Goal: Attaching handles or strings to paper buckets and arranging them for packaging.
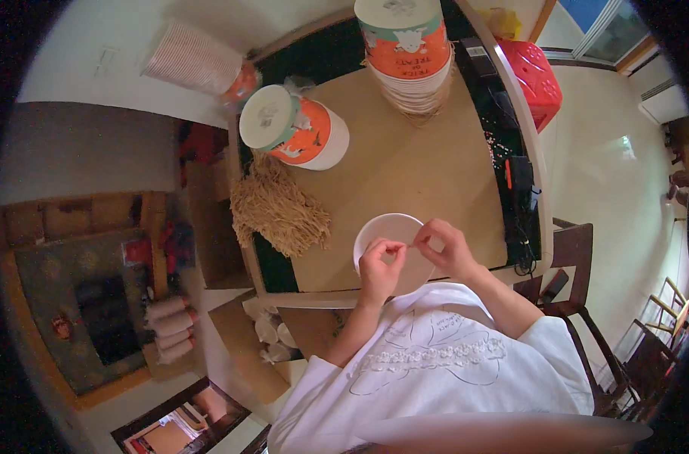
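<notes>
In front of my body a white paper bucket [390,222] stands on the brown board, its open mouth facing up at me. My left hand [381,266] is over its left side, thumb and fingers pinched together. Close beside it my right hand [448,248] also pinches, thumb and forefinger curved into a ring. A thin bit seems to run between the two sets of fingertips, too small to make out. To the left lies a thick bundle of tan twisted paper cords [278,208].
A short stack of upturned orange, green and white paper buckets [314,132] stands behind the cords. A taller stack [407,53] is at the far side of the board [412,159]. Tools and a cable [520,197] line the right edge. A red stool [531,83] stands beyond.
</notes>
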Available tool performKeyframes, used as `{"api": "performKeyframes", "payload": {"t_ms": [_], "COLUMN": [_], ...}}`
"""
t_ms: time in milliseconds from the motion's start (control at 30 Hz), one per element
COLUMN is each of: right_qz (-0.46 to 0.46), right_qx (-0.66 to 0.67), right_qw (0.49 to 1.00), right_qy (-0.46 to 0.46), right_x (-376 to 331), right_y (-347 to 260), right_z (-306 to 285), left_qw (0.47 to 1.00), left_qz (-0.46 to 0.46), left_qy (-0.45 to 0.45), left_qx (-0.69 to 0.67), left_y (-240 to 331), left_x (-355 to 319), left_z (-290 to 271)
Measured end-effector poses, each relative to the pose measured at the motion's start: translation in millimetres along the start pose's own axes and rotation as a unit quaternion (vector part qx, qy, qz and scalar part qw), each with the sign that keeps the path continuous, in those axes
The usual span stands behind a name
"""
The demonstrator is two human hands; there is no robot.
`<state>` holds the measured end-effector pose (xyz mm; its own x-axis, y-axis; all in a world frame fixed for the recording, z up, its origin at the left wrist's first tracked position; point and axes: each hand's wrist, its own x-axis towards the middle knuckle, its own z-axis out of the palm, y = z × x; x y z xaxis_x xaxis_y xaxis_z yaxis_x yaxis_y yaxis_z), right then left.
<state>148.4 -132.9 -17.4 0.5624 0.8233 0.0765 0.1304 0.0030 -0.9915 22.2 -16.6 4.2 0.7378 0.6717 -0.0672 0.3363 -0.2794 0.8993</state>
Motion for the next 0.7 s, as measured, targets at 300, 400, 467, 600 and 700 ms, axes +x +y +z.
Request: {"api": "performKeyframes", "payload": {"t_ms": [300,400,467,600,700], "right_qz": [-0.003,0.004,-0.008,0.092,0.059], "right_qx": [0.045,0.003,-0.025,0.111,0.052], "right_qw": [0.999,1.000,1.000,0.988,0.997], "right_qy": [0.011,0.026,-0.001,0.052,0.028], "right_x": [5,9,9,7,11], "right_y": [1,-6,-4,11,-5], "right_z": [-1,-2,-1,-4,-3], "left_qw": [1.000,1.000,1.000,0.999,0.999], "left_qz": [0.010,0.001,-0.008,0.014,-0.011], "left_qy": [0.006,0.018,0.011,0.027,0.039], "left_qx": [0.010,-0.007,0.002,0.010,0.009], "left_y": [4,4,7,4,-5], "left_x": [5,8,6,6,3], "left_z": [-1,-1,-1,-1,0]}}
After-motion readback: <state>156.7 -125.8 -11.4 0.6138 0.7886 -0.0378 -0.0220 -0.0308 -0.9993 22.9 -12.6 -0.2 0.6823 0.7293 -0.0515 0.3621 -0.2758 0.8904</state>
